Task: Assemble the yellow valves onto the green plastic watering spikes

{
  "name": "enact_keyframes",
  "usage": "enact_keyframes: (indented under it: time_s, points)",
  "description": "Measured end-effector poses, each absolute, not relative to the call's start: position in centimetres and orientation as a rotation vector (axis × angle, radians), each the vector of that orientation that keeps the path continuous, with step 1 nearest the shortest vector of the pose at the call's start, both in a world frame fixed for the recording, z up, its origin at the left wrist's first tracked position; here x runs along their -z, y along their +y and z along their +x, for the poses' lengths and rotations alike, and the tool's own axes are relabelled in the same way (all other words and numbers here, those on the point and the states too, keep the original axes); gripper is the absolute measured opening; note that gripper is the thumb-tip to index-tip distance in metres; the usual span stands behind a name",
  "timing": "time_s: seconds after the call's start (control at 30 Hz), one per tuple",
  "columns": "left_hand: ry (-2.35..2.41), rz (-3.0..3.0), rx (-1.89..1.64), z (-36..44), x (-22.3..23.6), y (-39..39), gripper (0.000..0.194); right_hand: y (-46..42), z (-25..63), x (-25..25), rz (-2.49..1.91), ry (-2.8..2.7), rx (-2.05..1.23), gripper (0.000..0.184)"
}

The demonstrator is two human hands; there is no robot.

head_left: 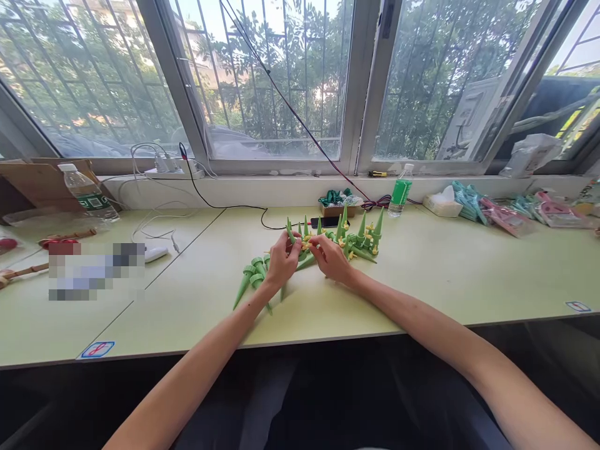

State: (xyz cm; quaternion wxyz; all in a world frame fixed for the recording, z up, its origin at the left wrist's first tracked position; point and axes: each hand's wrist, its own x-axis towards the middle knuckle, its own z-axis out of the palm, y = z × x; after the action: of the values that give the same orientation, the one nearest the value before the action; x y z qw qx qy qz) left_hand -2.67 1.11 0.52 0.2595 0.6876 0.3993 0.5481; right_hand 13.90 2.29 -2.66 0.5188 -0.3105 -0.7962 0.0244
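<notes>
Green plastic watering spikes, several of them, are gathered near the middle of the table. My left hand (284, 257) has its fingers closed round one green spike (290, 232), whose tip points up. Close beside it, my right hand (330, 259) pinches at a small yellow valve piece (307, 242) by the held spike; the fingers partly hide it. To the right stand upright green spikes with yellow valves (362, 234), and one lies on its side (363, 254). By my left wrist lie more green spikes (248, 278) with ridged caps and no yellow visible on them.
Behind the spikes are a black phone (323, 222) and a small box of green material (340, 203). Water bottles (400, 190) stand at the back right and back left. A tissue pack (442, 203), bagged items (501, 215) and white cables (159, 219) lie along the back.
</notes>
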Motion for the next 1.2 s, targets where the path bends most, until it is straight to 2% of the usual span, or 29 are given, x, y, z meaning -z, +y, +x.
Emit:
enact_keyframes:
  time_s: [0.37,0.63,0.9,1.2]
  points:
    - [1.122,2.021,-1.453,-2.83,-0.16,1.26,0.019,2.34,14.05,2.32,-0.863,-1.95,-0.151,0.03]
    - [1.113,2.01,-1.482,-2.72,-0.38,1.16,0.018,2.03,13.82,2.26,-0.8,-1.939,-0.154,0.022]
    - [1.146,2.061,-1.425,-2.71,-0.01,1.22,0.018,2.27,14.11,2.43,-0.855,-1.967,-0.191,0.033]
    - [1.123,2.006,-1.479,-2.63,-0.45,1.06,0.016,1.95,13.85,2.33,-0.822,-1.953,-0.198,0.025]
